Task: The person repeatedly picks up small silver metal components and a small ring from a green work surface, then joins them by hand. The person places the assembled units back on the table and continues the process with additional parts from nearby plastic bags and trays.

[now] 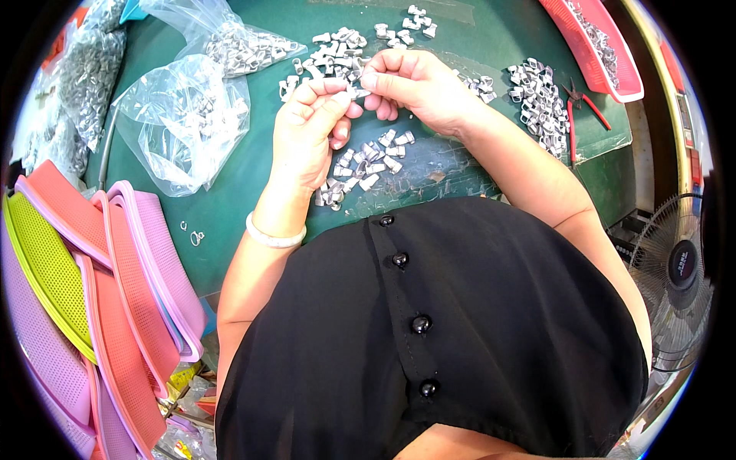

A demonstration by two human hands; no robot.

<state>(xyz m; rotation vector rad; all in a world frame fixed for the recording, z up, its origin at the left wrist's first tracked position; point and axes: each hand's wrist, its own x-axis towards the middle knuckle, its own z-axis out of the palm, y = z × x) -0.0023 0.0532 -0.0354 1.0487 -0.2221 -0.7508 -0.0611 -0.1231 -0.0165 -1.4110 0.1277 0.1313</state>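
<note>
Above the green tabletop (460, 172), my two hands meet fingertip to fingertip. My left hand (310, 123) pinches a small silvery metal piece (357, 93) between thumb and forefinger. From the other side my right hand (406, 83) has its thumb and fingers closed on the same piece. Its exact shape is mostly covered by my fingers. Just below the hands lies a loose pile of small metal clips (372, 159). Beyond them is another heap of similar clips (333, 54), with a smaller group (406, 29) farther off.
On the right are a larger clip pile (537, 100), red-handled pliers (570, 126) and a pink basket (630, 80) with metal parts. Clear plastic bags (165, 142) with parts lie on the left. Stacked coloured baskets (115, 291) stand lower left, a fan (675, 268) at right.
</note>
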